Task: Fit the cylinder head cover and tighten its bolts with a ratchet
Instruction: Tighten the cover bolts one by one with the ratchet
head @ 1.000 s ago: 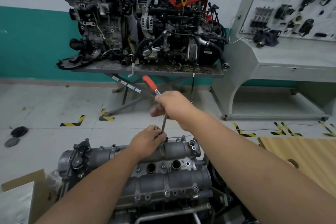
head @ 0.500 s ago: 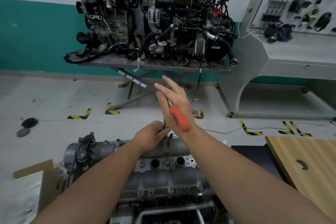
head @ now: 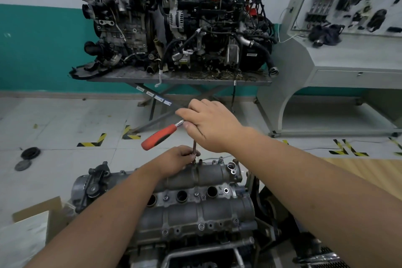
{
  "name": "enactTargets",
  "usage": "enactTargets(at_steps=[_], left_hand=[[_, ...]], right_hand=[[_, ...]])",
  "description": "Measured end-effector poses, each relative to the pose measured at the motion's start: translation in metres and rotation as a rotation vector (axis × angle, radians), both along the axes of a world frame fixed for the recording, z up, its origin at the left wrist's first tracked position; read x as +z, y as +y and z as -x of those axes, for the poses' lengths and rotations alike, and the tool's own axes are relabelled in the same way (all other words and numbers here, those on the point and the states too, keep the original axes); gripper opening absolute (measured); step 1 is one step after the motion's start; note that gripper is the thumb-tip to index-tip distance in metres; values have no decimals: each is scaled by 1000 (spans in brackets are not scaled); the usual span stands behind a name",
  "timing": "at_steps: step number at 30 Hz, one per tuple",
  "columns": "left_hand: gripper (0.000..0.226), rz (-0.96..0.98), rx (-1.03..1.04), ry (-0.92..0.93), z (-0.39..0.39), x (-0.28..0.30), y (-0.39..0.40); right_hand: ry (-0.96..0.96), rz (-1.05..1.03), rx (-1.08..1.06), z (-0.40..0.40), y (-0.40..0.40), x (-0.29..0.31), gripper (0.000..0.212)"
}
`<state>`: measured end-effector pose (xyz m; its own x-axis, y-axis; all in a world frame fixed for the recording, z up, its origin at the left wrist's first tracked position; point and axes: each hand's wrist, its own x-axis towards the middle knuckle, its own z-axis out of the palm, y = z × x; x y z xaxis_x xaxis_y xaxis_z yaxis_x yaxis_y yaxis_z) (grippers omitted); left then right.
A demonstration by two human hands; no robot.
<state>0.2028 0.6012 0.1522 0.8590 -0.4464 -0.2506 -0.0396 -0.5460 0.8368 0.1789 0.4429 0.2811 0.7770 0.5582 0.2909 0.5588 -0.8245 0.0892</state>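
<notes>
While the right hand (head: 214,125) hangs over the far edge of the engine, its fingers are curled round the head end of the ratchet (head: 161,136), whose red and black handle sticks out to the left of that hand and slopes downward. Below the right hand a thin extension bar (head: 194,148) drops straight down toward the cylinder head cover (head: 195,209). The left hand (head: 177,161) sits directly under the right one, resting on the cover's far ridge, with its fingertips pinched round the lower end of the bar where it meets the metal; the bolt itself is hidden by those fingers. The grey cover lies on the engine nearer the person than both hands, spark plug wells showing between the forearms. Beyond the hands, two engines (head: 174,22) stand on a steel table (head: 250,81) against a green and white wall, and a training panel (head: 359,0) rises to the right.
</notes>
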Motion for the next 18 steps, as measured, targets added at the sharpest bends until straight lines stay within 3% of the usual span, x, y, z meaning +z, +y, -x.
enactTargets(at_steps=[5, 8, 10, 14, 16, 18], left_hand=[[18, 43, 30, 13, 0, -5, -2], [19, 56, 39, 17, -1, -6, -1], [19, 63, 45, 15, -1, -8, -1], [20, 84, 40, 20, 1, -5, -2], [19, 75, 25, 8, 0, -5, -2], [19, 76, 28, 10, 0, -5, -3]], right_hand=[[158, -55, -67, -7, 9, 10, 37], [423, -351, -197, -14, 16, 19, 30], [659, -728, -309, -13, 19, 20, 24], [1119, -1750, -346, -8, 24, 5, 10], [1087, -2205, -285, -8, 25, -7, 11], [945, -2321, -233, -8, 28, -19, 14]])
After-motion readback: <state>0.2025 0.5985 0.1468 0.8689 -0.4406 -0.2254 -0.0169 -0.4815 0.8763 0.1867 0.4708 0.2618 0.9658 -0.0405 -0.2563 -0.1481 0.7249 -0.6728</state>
